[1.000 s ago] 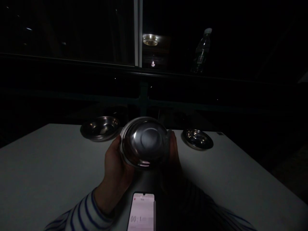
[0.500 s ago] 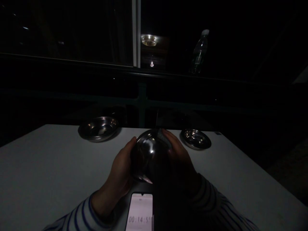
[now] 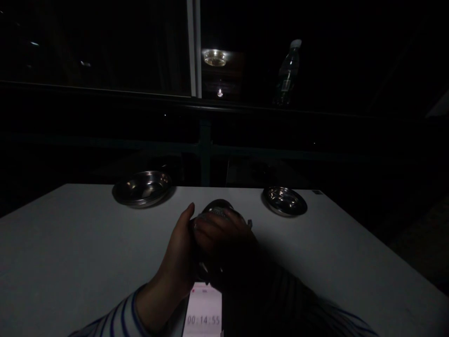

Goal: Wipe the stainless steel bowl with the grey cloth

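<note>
- The metal bowl is between the two hands, over the middle of the bench; only a dark, shiny part of its rim and side shows. Whether it touches the bench, I cannot tell.
- The left hand is curled around the bowl's left side, gripping it, with the thumb pointing up along the edge.
- The right hand lies across the bowl with its fingers bent, clasping a grey cloth against the metal — a small end of the cloth sticks out past the knuckles on the right. The lower part of this hand is lost in shadow.
- Both forearms wear striped sleeves, pale with dark blue bands.
- A phone lies on the bench just below the hands, nearest the person, its lit screen reading 00:14:55.
- Near the far edge, on the left, sits a stack of metal dishes, well apart from the hands.
- Near the far edge, on the right, is a shallow metal dish, upright, with lights glinting inside; a small dark label marks the corner beyond it.
- Behind the bench, all is dark — a clear bottle with a white cap, a pale window post and a glowing round lamp stand out.
</note>
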`<state>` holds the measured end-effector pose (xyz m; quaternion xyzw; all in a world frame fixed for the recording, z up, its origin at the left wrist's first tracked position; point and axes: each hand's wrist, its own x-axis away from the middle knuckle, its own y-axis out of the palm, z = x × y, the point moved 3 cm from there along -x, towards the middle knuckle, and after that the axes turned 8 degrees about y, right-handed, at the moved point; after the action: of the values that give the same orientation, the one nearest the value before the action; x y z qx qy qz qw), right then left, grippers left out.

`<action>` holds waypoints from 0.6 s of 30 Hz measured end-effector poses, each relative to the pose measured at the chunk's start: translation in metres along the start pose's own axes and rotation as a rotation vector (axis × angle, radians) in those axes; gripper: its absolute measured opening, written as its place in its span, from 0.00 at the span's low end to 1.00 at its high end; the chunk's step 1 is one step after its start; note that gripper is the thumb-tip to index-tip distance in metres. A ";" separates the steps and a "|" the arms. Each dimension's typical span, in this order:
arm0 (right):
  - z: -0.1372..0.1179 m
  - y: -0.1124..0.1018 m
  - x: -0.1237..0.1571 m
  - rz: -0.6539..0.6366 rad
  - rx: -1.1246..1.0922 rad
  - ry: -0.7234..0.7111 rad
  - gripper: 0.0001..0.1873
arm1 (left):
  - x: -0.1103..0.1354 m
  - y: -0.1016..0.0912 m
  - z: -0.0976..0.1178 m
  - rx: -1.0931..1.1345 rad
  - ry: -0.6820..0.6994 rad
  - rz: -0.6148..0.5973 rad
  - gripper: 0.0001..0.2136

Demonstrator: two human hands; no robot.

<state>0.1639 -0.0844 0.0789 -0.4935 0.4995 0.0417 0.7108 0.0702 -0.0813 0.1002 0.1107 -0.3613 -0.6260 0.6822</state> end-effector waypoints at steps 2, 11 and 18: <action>-0.007 0.001 0.004 0.008 0.018 -0.044 0.22 | -0.003 -0.002 0.004 0.022 0.023 -0.026 0.19; 0.003 0.019 0.030 0.129 0.375 -0.280 0.21 | -0.011 0.000 0.032 0.054 0.282 0.097 0.11; -0.008 0.005 0.019 0.044 0.222 -0.164 0.23 | -0.012 -0.002 0.024 0.060 0.274 0.055 0.10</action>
<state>0.1651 -0.0954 0.0611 -0.3956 0.4521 0.0417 0.7983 0.0537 -0.0636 0.1119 0.2056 -0.2861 -0.5750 0.7384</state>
